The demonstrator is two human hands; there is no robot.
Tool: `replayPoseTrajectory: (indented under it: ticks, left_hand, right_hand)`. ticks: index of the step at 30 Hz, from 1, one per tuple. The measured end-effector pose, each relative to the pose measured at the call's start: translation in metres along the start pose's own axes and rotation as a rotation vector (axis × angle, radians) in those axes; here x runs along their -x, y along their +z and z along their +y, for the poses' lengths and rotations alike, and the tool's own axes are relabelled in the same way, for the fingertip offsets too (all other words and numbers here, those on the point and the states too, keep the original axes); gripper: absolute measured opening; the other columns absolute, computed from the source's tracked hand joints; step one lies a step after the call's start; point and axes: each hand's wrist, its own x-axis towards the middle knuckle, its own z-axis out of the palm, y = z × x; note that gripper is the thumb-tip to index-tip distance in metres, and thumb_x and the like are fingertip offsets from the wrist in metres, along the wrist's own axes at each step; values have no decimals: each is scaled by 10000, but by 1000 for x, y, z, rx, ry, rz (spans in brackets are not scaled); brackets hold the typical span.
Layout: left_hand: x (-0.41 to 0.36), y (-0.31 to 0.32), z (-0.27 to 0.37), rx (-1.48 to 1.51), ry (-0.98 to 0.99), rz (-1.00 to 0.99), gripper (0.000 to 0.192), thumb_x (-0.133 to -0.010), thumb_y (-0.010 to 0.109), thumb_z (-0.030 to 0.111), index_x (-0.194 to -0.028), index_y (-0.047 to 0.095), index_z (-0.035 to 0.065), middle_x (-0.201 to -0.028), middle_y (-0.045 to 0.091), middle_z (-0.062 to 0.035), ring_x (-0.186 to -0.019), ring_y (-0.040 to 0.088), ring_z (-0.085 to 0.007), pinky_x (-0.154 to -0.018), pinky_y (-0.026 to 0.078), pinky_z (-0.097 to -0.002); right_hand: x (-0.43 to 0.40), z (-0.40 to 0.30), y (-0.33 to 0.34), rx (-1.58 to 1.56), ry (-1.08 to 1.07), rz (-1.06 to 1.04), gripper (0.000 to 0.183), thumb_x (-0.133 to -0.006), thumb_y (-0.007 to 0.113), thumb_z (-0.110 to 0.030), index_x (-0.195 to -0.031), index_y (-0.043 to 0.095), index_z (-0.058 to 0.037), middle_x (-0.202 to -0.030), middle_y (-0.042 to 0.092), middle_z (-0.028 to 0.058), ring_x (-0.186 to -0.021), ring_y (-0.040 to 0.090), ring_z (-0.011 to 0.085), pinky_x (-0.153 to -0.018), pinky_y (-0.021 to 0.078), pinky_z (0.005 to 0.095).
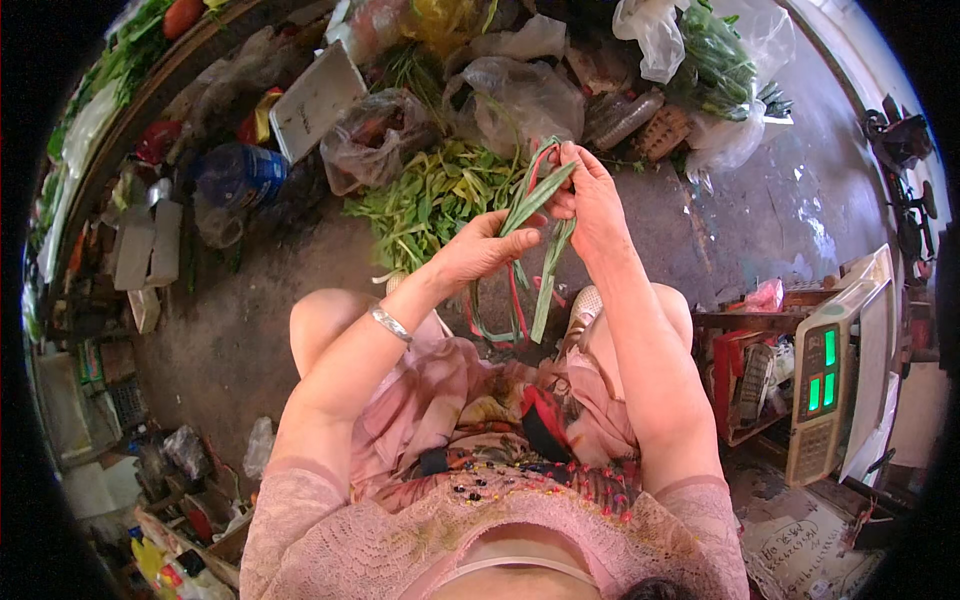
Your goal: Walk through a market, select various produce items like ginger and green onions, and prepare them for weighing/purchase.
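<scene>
A looped bundle of flat green and red tying strips (534,196) hangs between my hands. My left hand (491,244) has its thumb and fingers about the lower part of the bundle. Higher and to the right, my right hand (591,196) pinches the folded upper end between thumb and fingers. Loose tails of the strips dangle between my knees. Just beyond my left hand lies a pile of leafy green vegetables (442,202) on the dark floor (247,315); my forearm hides part of its near side.
Beyond the leaves sit clear plastic bags (517,97), a white foam lid (316,101) and a brick (661,133). Bagged green vegetables (709,64) lie far right. To my left is a large blue-labelled bottle (240,176). A lit digital scale (817,390) stands at my right.
</scene>
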Motion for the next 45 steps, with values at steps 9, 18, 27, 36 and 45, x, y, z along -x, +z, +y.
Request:
replayPoseTrajectory:
  ticks: [9, 18, 27, 36, 45]
  left_hand:
    - [7, 19, 6, 121, -174, -121, 345, -807, 715, 400, -939, 562, 120, -658, 458, 83, -492, 314, -22, -434, 199, -188]
    - [9, -14, 20, 168, -124, 43, 204, -927, 554, 314, -823, 590, 142, -612, 482, 71, -422, 313, -28, -391, 206, -192]
    - [15, -64, 36, 368, 53, 34, 193, -938, 549, 276, -843, 580, 111, -675, 567, 72, -456, 447, 1, -376, 320, -146]
    - [35, -99, 50, 373, 162, 284, 200, -951, 527, 290, -871, 563, 110, -615, 443, 90, -417, 249, -3, -366, 143, -179]
    - [37, -113, 49, 532, 329, 324, 190, -958, 514, 262, -868, 554, 99, -601, 436, 81, -403, 249, -19, -383, 192, -186]
  right_hand:
    - [0, 13, 7, -83, 45, -43, 176, -888, 637, -265, -891, 608, -92, -649, 538, -60, -487, 416, 25, -415, 301, 176]
    - [-6, 7, 0, 151, -80, -60, 321, -944, 520, -346, -1073, 611, -66, -950, 651, 31, -841, 594, 115, -715, 444, 264]
    - [25, 7, 22, 774, 362, -400, 582, -973, 358, -500, -1228, 538, -9, -877, 597, 21, -752, 534, 97, -692, 428, 244]
    - [17, 6, 3, 818, 320, -387, 360, -956, 491, -372, -971, 634, -42, -690, 520, -43, -605, 428, 35, -530, 330, 191]
    - [21, -6, -4, 684, 197, -219, 222, -928, 575, -272, -822, 608, -80, -586, 399, -109, -489, 302, -5, -434, 226, 170]
